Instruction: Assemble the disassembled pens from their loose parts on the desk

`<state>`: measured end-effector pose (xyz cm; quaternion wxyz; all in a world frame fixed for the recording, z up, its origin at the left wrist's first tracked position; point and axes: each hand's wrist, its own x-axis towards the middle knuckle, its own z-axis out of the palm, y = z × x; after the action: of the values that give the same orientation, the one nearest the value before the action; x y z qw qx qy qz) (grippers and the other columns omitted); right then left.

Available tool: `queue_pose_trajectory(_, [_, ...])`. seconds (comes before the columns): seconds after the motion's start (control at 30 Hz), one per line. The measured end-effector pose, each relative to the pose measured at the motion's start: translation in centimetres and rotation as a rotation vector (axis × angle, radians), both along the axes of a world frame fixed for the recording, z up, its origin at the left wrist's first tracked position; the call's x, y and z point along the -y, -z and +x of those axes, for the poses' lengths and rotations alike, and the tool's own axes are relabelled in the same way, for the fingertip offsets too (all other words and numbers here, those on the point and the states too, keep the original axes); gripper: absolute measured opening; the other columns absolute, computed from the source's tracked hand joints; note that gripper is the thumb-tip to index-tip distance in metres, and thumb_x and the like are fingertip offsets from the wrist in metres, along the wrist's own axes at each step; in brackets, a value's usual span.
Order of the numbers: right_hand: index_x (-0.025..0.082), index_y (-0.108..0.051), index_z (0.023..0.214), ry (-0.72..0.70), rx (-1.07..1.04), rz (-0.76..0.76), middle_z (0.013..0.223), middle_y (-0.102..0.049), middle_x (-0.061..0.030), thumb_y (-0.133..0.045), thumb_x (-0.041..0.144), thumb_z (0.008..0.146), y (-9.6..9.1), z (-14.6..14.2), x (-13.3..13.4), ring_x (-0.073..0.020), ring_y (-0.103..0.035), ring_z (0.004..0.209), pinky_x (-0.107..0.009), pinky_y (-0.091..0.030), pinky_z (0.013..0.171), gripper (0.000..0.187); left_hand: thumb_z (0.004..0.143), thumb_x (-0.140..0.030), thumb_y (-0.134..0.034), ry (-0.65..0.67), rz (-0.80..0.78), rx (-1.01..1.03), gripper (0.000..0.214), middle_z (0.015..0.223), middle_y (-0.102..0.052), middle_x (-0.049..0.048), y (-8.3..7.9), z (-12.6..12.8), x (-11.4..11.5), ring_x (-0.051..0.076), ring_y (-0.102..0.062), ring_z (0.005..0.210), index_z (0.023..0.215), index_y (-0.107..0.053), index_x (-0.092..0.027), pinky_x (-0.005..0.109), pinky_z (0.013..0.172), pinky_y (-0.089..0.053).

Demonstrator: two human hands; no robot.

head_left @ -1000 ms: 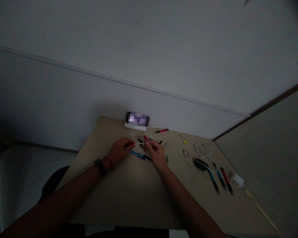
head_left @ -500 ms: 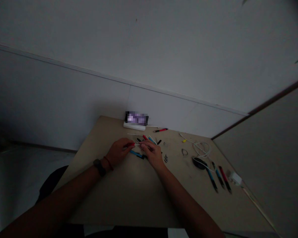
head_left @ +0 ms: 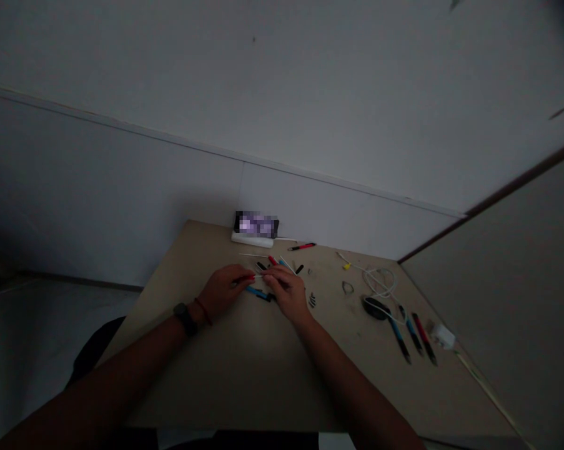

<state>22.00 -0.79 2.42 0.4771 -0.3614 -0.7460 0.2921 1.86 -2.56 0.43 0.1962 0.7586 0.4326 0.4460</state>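
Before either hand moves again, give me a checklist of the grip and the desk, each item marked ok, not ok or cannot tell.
1. Left hand gripping the red pen part: ok.
2. Right hand pinching the thin white stick: ok.
3. White stick's end seated inside the red pen part: cannot tell, too small and partly hidden.
4. Small dark pieces well away from the right hand: not ok, they lie close beside it.
5. White cable away from both hands: ok, loosely coiled on the desk to the right.
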Motion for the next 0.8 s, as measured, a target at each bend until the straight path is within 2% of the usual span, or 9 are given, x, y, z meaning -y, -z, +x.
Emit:
queue_pose_trajectory(0.17, [0.026,-0.078,0.090,0.020,-0.028,-0.001,0.088,-0.074,-0.0055,-0.062,0.042,0.092,-0.02,0.02,0.16,-0.0222,-0.068,0.087,-0.042,-0.054,0.088,0.024,0.097,-0.040,-0.055,0.013,0.008,-0.009,0.027,0.091,-0.074,0.0067,-0.03,0.14,0.21,0.019,-0.068,0.085,0.100,-0.074,-0.020,0.032,0.083,-0.054])
queue_pose_trajectory(0.43, [0.023,-0.071,0.072,0.014,-0.056,-0.054,0.082,-0.073,-0.0045,-0.060,0.049,0.093,-0.38,-0.29,0.26,-0.0210,-0.068,0.082,-0.041,-0.055,0.085,0.035,0.101,-0.039,-0.047,0.062,-0.010,-0.045,0.032,0.093,-0.073,0.0076,0.08,0.18,0.34,0.020,-0.068,0.086,0.103,-0.072,-0.018,0.032,0.080,-0.053])
queue_pose_trajectory(0.57, [0.022,-0.071,0.074,-0.041,-0.071,-0.093,0.082,-0.072,-0.0044,-0.060,0.048,0.093,-0.19,-0.40,0.33,-0.0193,-0.066,0.078,-0.035,-0.055,0.074,0.034,0.103,-0.037,-0.043,0.084,-0.034,-0.037,0.033,0.096,-0.074,0.0068,0.02,0.24,0.46,0.019,-0.068,0.088,0.110,-0.070,-0.020,0.031,0.081,-0.053])
queue_pose_trajectory(0.8, [0.022,-0.071,0.076,-0.070,-0.068,-0.130,0.080,-0.069,-0.0037,-0.060,0.050,0.093,0.53,-0.47,0.07,-0.0179,-0.064,0.075,-0.032,-0.053,0.068,0.035,0.103,-0.036,-0.045,0.098,-0.027,-0.015,0.032,0.094,-0.073,0.0057,0.00,0.20,0.59,0.018,-0.067,0.085,0.112,-0.070,-0.020,0.029,0.079,-0.051])
